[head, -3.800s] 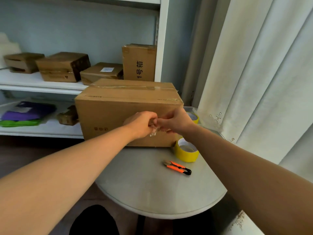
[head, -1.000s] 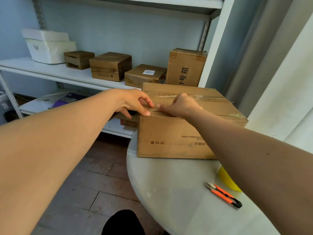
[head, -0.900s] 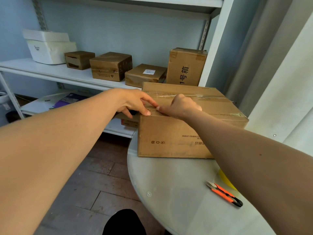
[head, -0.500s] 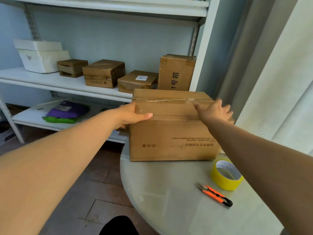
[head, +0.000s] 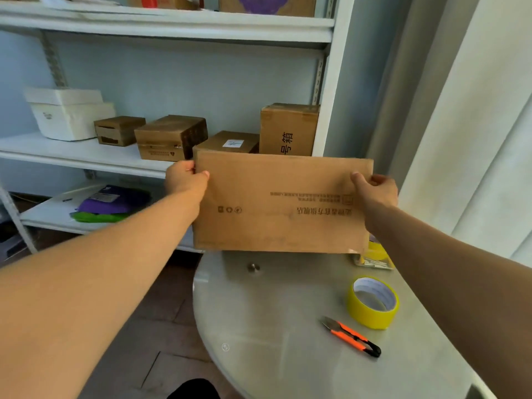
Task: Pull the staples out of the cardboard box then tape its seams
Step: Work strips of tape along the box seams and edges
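The cardboard box (head: pixel 282 205) is gripped at both ends, left grip (head: pixel 185 180) and right grip (head: pixel 374 191), above the tabletop (head: pixel 273 326).

Storeroom or packing corner, white shelving (head: pixel 86 152) holding cardboard parcels (head: pixel 169 136), pale curtain (head: pixel 472 116)

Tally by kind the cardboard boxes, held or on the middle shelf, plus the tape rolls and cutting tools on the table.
Cardboard boxes: 5 (held box; on the shelf, small box, dark box, flat box, tall box)
Tape rolls: 2 (near roll; far roll, partly hidden behind the held box)
Cutting tools: 1 (orange snips)
Total: 8
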### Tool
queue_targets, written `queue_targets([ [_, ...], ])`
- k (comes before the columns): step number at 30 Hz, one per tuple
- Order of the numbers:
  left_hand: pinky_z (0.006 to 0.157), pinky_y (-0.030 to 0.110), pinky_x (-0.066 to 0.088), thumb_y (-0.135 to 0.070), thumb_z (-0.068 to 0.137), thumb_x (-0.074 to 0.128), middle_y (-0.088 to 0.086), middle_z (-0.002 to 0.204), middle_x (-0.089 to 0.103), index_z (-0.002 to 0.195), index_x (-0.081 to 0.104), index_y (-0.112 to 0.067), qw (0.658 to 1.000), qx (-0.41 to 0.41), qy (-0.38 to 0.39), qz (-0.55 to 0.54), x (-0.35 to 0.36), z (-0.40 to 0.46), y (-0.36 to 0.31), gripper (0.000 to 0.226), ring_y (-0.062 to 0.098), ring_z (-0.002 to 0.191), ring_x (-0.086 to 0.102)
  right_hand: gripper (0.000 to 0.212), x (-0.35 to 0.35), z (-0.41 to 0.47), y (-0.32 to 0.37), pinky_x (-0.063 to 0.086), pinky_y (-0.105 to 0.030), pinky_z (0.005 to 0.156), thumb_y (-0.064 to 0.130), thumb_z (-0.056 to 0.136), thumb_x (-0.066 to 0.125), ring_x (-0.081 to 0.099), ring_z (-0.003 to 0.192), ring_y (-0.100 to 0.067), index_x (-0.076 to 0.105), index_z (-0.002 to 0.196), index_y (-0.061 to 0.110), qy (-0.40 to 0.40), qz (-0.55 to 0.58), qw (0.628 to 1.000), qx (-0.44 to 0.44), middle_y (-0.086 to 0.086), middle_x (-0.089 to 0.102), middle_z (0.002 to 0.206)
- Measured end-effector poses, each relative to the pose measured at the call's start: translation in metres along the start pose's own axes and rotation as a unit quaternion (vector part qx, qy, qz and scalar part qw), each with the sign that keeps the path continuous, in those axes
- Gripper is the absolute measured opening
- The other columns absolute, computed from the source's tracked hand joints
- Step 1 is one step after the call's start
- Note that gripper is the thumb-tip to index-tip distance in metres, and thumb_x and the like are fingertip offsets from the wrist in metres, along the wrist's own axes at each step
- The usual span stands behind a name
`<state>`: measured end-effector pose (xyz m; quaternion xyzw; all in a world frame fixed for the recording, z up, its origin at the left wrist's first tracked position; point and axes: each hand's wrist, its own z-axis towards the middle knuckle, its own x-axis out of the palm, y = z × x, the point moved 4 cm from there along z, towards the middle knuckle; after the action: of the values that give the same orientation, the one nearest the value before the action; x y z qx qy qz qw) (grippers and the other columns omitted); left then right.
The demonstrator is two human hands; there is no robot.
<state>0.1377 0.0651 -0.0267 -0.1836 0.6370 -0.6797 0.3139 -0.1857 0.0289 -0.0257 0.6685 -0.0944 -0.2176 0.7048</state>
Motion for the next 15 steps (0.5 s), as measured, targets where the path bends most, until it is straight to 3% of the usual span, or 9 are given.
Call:
queue_targets([
  [3, 0.103, 0.045, 0.04, 0.0, 0.092, 0.049, 0.001, 0.139, 0.047, 0.143, 0.039, -0.029, 0.997, -0.022, 0.051, -0.055, 0.0, 0.014, -0.011, 0.06, 0.024, 0.122, 0.046, 0.048, 0.0, 0.005, 0.017, 0.041, -0.033, 0.088, 0.032, 0.095, 0.055, 0.048, 0.099, -0.016, 0.046, 0.14, 0.019, 0.013, 0.025, 0.999, -0.022, -0.001, 0.054, 0.132],
  [5, 0.102, 0.052, 0.039, 0.001, 0.087, 0.051, 0.005, 0.144, 0.04, 0.144, 0.031, -0.04, 0.995, -0.046, 0.082, -0.034, 0.001, 0.021, -0.016, 0.073, 0.029, 0.122, 0.043, 0.045, 0.0, 0.008, 0.022, 0.041, -0.034, 0.094, 0.023, 0.095, 0.055, 0.049, 0.1, -0.016, 0.048, 0.139, 0.018, 0.025, 0.021, 0.999, -0.031, -0.001, 0.055, 0.132],
  [9, 0.103, 0.047, 0.037, 0.009, 0.085, 0.053, 0.008, 0.15, 0.032, 0.151, 0.021, -0.028, 0.994, -0.012, 0.094, 0.05, 0.003, 0.034, -0.039, 0.082, 0.032, 0.132, 0.036, 0.051, -0.005, 0.018, 0.034, 0.044, -0.034, 0.098, 0.005, 0.088, 0.059, 0.052, 0.111, -0.021, 0.048, 0.137, 0.016, -0.001, -0.018, 0.998, -0.059, -0.005, 0.054, 0.131],
  [10, 0.102, 0.045, 0.037, 0.008, 0.086, 0.054, 0.008, 0.15, 0.032, 0.151, 0.021, -0.023, 0.996, -0.003, 0.077, 0.046, 0.001, 0.039, -0.045, 0.079, 0.031, 0.133, 0.035, 0.053, -0.006, 0.024, 0.038, 0.048, -0.034, 0.096, 0.001, 0.087, 0.059, 0.053, 0.113, -0.022, 0.048, 0.135, 0.018, -0.011, -0.006, 0.998, -0.059, -0.004, 0.054, 0.13],
  [13, 0.101, 0.037, 0.04, 0.007, 0.087, 0.052, 0.006, 0.142, 0.043, 0.146, 0.032, -0.016, 0.998, 0.013, 0.051, 0.033, 0.0, 0.052, -0.043, 0.066, 0.026, 0.128, 0.042, 0.05, -0.002, 0.038, 0.038, 0.049, -0.025, 0.068, -0.002, 0.089, 0.057, 0.06, 0.102, -0.022, 0.051, 0.132, 0.023, -0.007, 0.056, 0.997, -0.049, -0.005, 0.061, 0.12],
  [15, 0.106, 0.039, 0.04, 0.008, 0.088, 0.049, 0.007, 0.141, 0.047, 0.144, 0.037, -0.016, 0.996, 0.035, 0.071, 0.045, 0.004, 0.054, -0.041, 0.062, 0.023, 0.128, 0.046, 0.046, 0.001, 0.041, 0.034, 0.048, -0.021, 0.067, -0.002, 0.091, 0.056, 0.062, 0.098, -0.019, 0.052, 0.131, 0.021, 0.008, 0.06, 0.997, -0.049, -0.006, 0.064, 0.115],
])
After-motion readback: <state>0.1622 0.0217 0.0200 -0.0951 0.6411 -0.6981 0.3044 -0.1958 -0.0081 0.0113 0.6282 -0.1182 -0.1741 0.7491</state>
